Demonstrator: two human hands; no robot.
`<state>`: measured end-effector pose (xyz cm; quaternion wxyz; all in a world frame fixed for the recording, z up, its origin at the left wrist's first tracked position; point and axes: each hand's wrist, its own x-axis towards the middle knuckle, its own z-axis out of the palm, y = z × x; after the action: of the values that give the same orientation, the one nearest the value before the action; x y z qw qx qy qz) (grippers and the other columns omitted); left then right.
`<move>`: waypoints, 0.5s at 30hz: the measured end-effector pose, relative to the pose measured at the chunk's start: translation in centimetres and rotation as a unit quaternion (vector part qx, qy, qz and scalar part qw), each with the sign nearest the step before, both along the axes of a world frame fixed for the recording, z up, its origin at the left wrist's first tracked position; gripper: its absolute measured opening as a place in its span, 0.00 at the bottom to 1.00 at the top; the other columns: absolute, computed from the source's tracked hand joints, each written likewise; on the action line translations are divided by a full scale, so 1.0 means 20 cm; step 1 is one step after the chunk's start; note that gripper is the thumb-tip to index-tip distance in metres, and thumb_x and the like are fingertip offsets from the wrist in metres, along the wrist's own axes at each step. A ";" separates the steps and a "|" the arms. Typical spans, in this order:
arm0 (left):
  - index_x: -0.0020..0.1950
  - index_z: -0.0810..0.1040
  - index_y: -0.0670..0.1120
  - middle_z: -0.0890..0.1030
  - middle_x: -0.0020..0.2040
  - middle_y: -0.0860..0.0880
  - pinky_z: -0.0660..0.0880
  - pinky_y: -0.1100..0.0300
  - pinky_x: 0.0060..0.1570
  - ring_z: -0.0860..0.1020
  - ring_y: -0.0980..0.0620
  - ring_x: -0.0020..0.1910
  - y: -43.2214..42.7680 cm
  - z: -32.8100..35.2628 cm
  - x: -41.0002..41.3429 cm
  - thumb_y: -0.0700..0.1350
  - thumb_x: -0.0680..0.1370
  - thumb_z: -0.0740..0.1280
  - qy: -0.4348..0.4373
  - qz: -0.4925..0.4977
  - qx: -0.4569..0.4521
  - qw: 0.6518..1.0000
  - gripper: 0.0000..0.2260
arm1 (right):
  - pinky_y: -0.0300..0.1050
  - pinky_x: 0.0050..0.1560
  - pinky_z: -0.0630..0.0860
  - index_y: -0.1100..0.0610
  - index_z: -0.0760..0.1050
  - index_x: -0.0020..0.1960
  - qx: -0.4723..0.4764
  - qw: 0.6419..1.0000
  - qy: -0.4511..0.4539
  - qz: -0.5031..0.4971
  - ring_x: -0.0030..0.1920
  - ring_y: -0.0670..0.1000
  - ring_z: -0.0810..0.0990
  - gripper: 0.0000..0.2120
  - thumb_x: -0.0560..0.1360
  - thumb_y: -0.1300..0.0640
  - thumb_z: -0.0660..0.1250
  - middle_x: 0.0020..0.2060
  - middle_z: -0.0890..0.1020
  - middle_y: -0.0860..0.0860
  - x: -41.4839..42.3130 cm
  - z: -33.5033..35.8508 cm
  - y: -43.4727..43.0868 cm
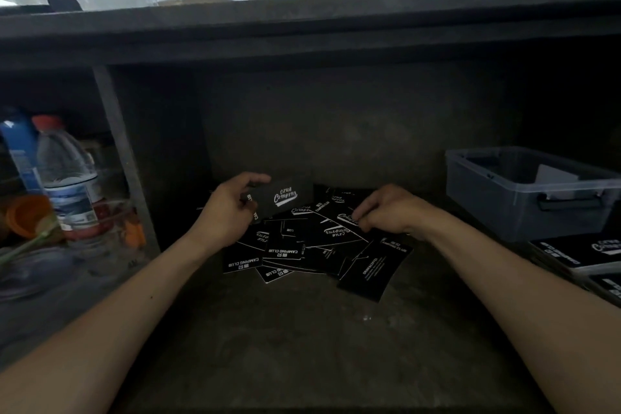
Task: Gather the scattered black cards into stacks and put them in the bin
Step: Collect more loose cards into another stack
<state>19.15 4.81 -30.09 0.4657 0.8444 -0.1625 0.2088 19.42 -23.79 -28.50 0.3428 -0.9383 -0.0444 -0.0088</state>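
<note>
Several black cards with white print lie scattered in a loose pile (312, 245) on the dark shelf floor, between my two hands. My left hand (232, 208) grips a small stack of black cards (285, 198), held upright above the pile's left end. My right hand (386, 208) rests on the pile's right side, and its curled fingertips pinch the edge of one card (346, 219). A grey translucent plastic bin (524, 208) stands at the right, apart from both hands; a pale sheet lies inside it.
A water bottle (69, 178), an orange cup (28, 215) and other clutter fill the compartment at the left behind a grey divider (124, 158). More black cards are stacked in boxes (584, 255) at the right edge, below the bin. A dark shelf board (302, 27) hangs overhead.
</note>
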 end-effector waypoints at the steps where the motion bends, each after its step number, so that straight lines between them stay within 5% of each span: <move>1: 0.53 0.78 0.62 0.83 0.55 0.51 0.79 0.54 0.56 0.83 0.53 0.53 -0.01 -0.01 0.00 0.27 0.78 0.63 0.000 -0.001 0.009 1.000 0.27 | 0.32 0.34 0.69 0.49 0.83 0.44 -0.009 1.000 -0.009 -0.004 0.40 0.42 0.77 0.10 0.65 0.59 0.78 0.38 0.81 0.44 -0.01 0.00 0.00; 5: 0.54 0.79 0.56 0.83 0.56 0.48 0.78 0.53 0.60 0.82 0.48 0.56 -0.03 -0.03 -0.01 0.26 0.77 0.64 -0.002 0.008 0.017 1.000 0.24 | 0.34 0.36 0.70 0.47 0.81 0.42 -0.050 0.998 -0.002 0.036 0.40 0.41 0.76 0.15 0.60 0.58 0.82 0.39 0.79 0.42 -0.03 0.03 0.02; 9: 0.58 0.79 0.54 0.82 0.56 0.53 0.78 0.65 0.54 0.82 0.59 0.52 -0.06 -0.02 -0.04 0.27 0.78 0.62 -0.021 -0.006 0.002 1.000 0.22 | 0.35 0.37 0.70 0.45 0.81 0.40 -0.088 0.992 0.006 0.092 0.43 0.41 0.76 0.16 0.59 0.61 0.82 0.42 0.80 0.42 -0.08 0.09 -0.02; 12: 0.55 0.80 0.54 0.82 0.54 0.52 0.77 0.71 0.47 0.81 0.64 0.46 -0.11 -0.03 -0.06 0.28 0.81 0.60 0.002 -0.049 0.000 0.999 0.21 | 0.34 0.36 0.73 0.48 0.82 0.39 -0.038 0.988 -0.062 0.136 0.38 0.41 0.79 0.14 0.61 0.64 0.80 0.35 0.82 0.42 -0.10 0.11 -0.01; 15: 0.53 0.83 0.53 0.85 0.48 0.55 0.77 0.67 0.44 0.82 0.58 0.48 -0.15 -0.03 -0.08 0.37 0.84 0.60 0.047 -0.101 -0.062 0.992 0.15 | 0.38 0.44 0.78 0.54 0.81 0.41 0.057 0.981 -0.128 0.136 0.42 0.49 0.83 0.13 0.62 0.68 0.79 0.40 0.85 0.52 -0.10 0.10 0.01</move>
<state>17.60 1.73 -30.65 0.5434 0.8018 -0.2119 0.1302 17.40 -23.67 -26.50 0.3855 -0.8935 -0.2145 -0.0843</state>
